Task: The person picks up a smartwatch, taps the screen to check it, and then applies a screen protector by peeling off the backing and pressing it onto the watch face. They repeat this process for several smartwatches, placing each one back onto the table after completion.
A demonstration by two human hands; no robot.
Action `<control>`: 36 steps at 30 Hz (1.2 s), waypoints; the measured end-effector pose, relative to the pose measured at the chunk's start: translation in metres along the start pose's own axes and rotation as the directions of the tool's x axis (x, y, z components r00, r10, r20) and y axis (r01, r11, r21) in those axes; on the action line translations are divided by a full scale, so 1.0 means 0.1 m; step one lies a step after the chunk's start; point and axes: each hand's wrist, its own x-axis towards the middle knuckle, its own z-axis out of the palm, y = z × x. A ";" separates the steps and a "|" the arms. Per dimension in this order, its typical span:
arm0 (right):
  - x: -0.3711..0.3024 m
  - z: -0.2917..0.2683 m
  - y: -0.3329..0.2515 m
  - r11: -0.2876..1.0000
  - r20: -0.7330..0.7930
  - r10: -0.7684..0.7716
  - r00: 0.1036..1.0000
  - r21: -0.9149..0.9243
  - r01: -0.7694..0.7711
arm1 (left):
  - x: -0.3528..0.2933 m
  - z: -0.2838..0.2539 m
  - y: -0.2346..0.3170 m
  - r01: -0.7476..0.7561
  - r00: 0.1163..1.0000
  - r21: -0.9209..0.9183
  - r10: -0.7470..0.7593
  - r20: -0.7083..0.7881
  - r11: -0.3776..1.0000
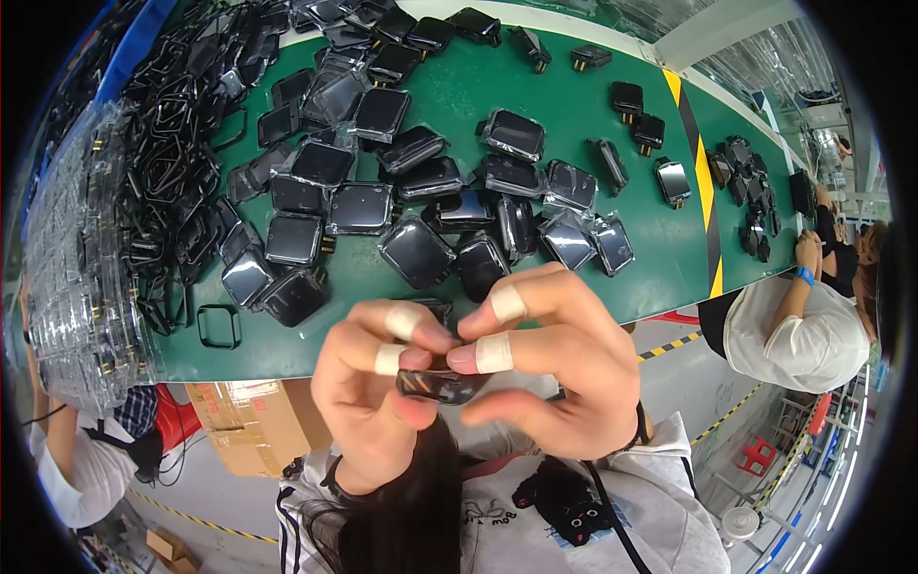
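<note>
- Left hand (368, 387): lower centre of the frame; thumb and taped fingers pinch a small black device (442, 385).
- Right hand (574, 373): just right of it, taped fingertips at the device's upper edge, thumb curled underneath; cannot tell whether that thumb touches.
- Device: between the hands, held edge-on, gold-coloured strips at its left end.
- Green table (277, 356): spans the frame's middle; dark-screened units (416, 251), many in clear film, scattered from upper left to centre.
- Left of frame: heap of thin black frames (172, 172), stacked clear trays (72, 258) beside it; one square frame (219, 327) lies apart near the table's edge.
- Right of frame: yellow-and-black tape (705, 182) crosses the table; co-worker in a white top (798, 335) beyond.
- Below table, lower left: cardboard box (253, 426).
</note>
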 end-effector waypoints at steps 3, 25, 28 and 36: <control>-0.03 -0.01 0.05 0.999 0.018 0.002 1.000 -0.038 -0.001 | -0.02 -0.05 -0.03 0.115 0.992 -0.019 -0.114 0.044 0.993; -0.29 -0.30 -0.09 0.946 0.133 0.212 0.968 -0.277 -0.169 | 0.04 0.17 0.00 -0.279 0.946 0.636 0.091 0.312 0.720; -0.32 -0.53 -0.05 0.927 0.114 0.287 0.951 -0.283 -0.246 | 0.07 0.27 -0.07 -0.260 0.923 0.728 -0.058 0.381 0.634; -0.07 -1.48 0.42 0.318 -0.308 0.161 0.938 -0.883 -0.344 | 0.29 0.60 -0.35 -0.289 0.909 0.845 -0.148 0.390 0.450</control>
